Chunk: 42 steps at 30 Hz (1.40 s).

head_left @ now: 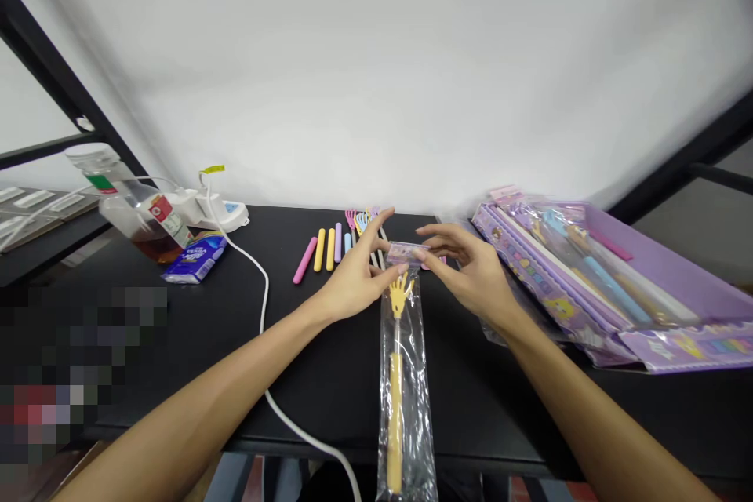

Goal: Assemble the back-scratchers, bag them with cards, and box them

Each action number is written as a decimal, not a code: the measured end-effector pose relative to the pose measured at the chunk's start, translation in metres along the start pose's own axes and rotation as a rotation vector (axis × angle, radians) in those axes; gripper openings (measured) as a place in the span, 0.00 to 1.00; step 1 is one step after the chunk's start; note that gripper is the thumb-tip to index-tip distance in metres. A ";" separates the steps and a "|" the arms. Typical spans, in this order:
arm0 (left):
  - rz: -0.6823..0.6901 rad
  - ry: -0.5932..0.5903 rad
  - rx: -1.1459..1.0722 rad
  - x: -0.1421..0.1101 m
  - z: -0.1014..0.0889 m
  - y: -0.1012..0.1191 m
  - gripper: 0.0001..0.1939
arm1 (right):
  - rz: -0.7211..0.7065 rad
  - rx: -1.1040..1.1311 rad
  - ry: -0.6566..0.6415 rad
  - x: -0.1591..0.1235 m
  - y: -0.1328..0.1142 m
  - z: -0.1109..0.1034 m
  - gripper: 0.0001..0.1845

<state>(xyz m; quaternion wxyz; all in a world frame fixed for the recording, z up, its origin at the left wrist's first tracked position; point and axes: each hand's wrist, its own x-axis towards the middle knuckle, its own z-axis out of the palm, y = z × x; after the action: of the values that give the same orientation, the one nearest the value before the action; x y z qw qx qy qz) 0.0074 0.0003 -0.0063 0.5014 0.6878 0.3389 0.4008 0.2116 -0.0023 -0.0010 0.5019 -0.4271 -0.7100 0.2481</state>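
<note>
A yellow back scratcher [396, 400] with a hand-shaped head lies inside a clear plastic bag [419, 408], its lower end toward me and past the table's front edge. A small printed purple header card [402, 252] tops the bag. My left hand [356, 274] is at the card's left side, thumb touching its lower edge, index finger stretched upward and apart. On the other side, my right hand [471, 271] has its thumb over the card's right end and its other fingers bent; it grips the bag there. Some fingertips are hidden.
Several coloured handles [318, 249] and back scratcher heads [363, 221] lie behind my left hand. At right is a purple display box [676, 267] of bagged back scratchers. Leftward are a bottle [138, 212], a blue packet [195, 257], a power strip [229, 213] and a white cable [264, 306].
</note>
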 end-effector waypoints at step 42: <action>0.436 -0.470 0.842 0.108 0.123 -0.017 0.15 | 0.389 -0.733 0.065 -0.029 0.068 -0.228 0.11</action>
<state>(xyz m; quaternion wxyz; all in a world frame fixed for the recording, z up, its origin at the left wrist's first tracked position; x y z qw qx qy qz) 0.1645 0.0473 -0.0211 0.1495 0.9554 0.1981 0.1598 0.4501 -0.0104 0.0164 0.2825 -0.7114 -0.6411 0.0556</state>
